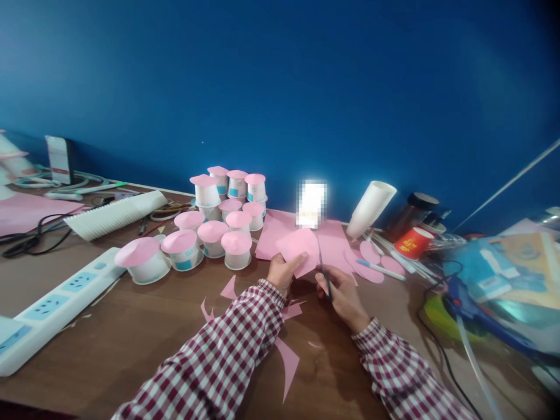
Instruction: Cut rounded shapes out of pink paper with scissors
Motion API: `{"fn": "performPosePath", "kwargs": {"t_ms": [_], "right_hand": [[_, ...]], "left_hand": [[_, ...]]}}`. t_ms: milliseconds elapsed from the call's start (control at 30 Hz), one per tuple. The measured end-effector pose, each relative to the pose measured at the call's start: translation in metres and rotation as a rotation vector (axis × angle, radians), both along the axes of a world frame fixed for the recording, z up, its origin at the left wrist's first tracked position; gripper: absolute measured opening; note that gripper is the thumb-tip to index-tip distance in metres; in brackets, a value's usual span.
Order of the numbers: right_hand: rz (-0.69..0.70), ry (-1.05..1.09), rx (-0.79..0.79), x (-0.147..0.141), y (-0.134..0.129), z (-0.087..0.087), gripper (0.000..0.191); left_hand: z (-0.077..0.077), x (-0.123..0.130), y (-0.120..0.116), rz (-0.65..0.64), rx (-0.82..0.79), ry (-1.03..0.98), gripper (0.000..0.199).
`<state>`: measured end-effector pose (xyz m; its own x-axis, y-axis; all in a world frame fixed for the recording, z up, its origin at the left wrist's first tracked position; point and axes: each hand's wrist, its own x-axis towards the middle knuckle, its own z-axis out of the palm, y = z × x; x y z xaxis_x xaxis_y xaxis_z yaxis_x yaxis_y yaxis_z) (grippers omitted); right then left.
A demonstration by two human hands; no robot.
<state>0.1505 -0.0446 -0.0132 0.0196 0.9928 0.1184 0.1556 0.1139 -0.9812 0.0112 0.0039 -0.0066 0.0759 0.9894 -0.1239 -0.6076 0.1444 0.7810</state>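
My left hand (283,271) pinches a piece of pink paper (301,248), with the thumb lying on top of it. In my right hand (343,293) is a pair of dark scissors (326,277), its blades at the right edge of that paper. Behind them lies a larger pink sheet (271,230) flat on the table. Pink offcuts (287,364) are scattered around my forearms. To the left stand several white paper cups (151,268), upside down or upright I cannot fully tell, each topped with a shallow pink paper cone (137,251).
A white power strip (65,303) lies at left, near a ribbed white stack of cups (118,213). At right are another leaning cup stack (371,207), pink paper discs (391,265), a red cup (413,242) and a blue glue gun (476,312) with its cord. A blue wall (280,105) rises behind.
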Motion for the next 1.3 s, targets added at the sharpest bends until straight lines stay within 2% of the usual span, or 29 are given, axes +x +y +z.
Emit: {"fn": "performPosePath", "kwargs": {"t_ms": [267,800,1300], "right_hand": [[0.009,0.005,-0.004,-0.0015,-0.0015,0.0041,0.038],[0.003,0.04,-0.011,0.0001,0.0007,-0.0015,0.039],[-0.014,-0.034,-0.001,0.0012,-0.0016,0.0005,0.04]], "left_hand": [[0.0022,-0.0011,-0.0012,-0.016,0.011,0.034,0.037],[-0.0018,0.0004,-0.0008,-0.002,0.004,0.064,0.041],[-0.003,0.0003,0.001,-0.018,0.018,0.03,0.043]]}}
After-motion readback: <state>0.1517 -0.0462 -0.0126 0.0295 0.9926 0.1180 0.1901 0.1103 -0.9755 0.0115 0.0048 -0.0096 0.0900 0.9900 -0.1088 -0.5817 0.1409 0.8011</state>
